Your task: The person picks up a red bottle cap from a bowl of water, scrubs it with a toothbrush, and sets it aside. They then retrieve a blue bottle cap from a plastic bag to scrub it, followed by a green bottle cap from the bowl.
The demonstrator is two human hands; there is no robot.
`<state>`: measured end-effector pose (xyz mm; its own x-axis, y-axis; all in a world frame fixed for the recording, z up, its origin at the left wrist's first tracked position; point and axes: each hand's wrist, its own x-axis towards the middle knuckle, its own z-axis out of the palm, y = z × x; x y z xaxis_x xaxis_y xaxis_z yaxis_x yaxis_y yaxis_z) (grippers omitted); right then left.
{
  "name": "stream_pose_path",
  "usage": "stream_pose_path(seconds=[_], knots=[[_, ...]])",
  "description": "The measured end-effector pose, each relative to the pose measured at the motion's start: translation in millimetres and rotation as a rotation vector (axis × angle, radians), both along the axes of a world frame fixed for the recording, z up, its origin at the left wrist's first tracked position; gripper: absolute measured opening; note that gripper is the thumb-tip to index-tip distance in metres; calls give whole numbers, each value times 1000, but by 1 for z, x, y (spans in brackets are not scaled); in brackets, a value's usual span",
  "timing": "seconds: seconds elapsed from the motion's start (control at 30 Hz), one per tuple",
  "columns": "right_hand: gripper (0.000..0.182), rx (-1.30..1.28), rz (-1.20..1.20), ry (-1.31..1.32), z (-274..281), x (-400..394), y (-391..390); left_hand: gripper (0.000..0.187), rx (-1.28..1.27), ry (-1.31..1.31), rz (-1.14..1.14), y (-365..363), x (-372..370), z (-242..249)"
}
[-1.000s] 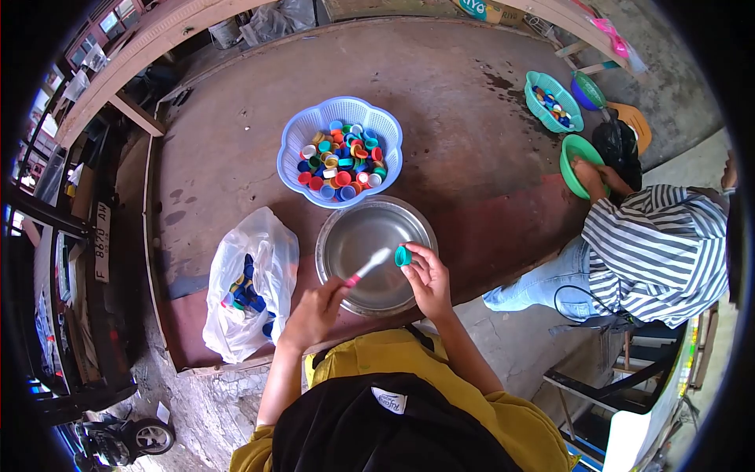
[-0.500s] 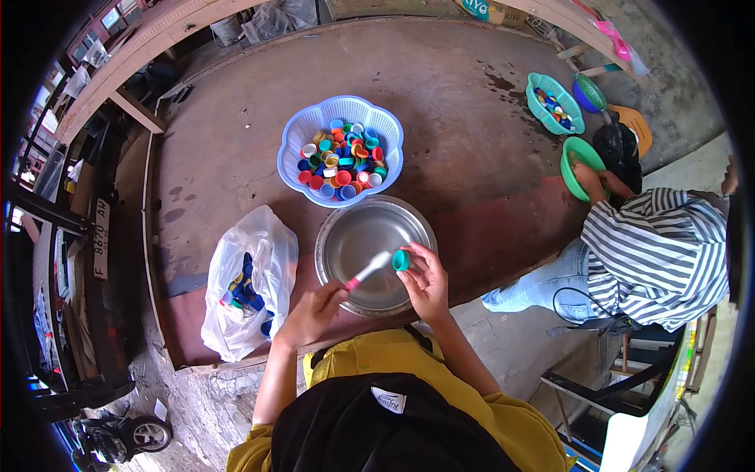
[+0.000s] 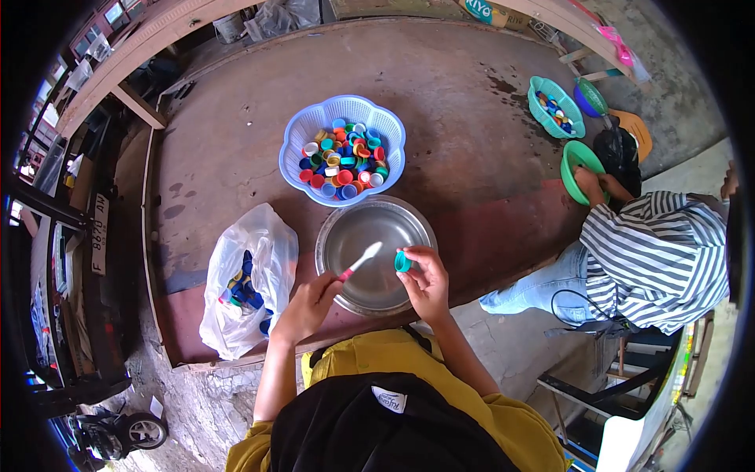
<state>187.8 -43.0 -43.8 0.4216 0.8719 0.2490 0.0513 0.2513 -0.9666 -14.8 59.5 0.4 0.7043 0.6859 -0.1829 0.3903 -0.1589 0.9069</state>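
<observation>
My left hand (image 3: 308,308) is closed around the pink handle of a toothbrush (image 3: 362,261), its white head pointing up and to the right over a metal basin (image 3: 336,228). Between the thumb and fingers of my right hand (image 3: 429,287) is a green bottle cap (image 3: 403,262), held above the basin's right side. A small gap separates the brush head from the cap. Just beyond the basin stands a blue plastic basket (image 3: 295,130) filled with bottle caps (image 3: 344,169) of many colours. Left of my left hand, a white plastic bag (image 3: 263,236) holds several mostly blue caps (image 3: 245,291).
At the right, a person in a striped shirt (image 3: 653,252) has their hands in a green bowl (image 3: 572,157). Near it are a turquoise basket (image 3: 543,118) with caps, a black bag (image 3: 617,157) and a blue bowl (image 3: 586,98). A raised wooden rim borders the table (image 3: 220,149).
The toothbrush head has moved slightly left and up, away from the cap. My right hand keeps the cap in nearly the same place.
</observation>
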Motion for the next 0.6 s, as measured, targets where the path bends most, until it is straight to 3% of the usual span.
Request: stream_pose_path(seconds=[0.03,0.3,0.4,0.5,0.6], knots=[[36,19,5,63,-2,0,0,22,-105,-9,-82,0,2,9],[31,107,111,438,-9,0,4,23,-142,-52,-159,-12,6,0],[31,63,167,759,-9,1,1,23,-150,-33,-160,-12,6,4],[32,-48,155,889,-1,0,1,22,-108,-44,-167,-12,6,0],[31,-50,132,439,-14,2,-1,21,-37,-12,-111,-13,6,3]])
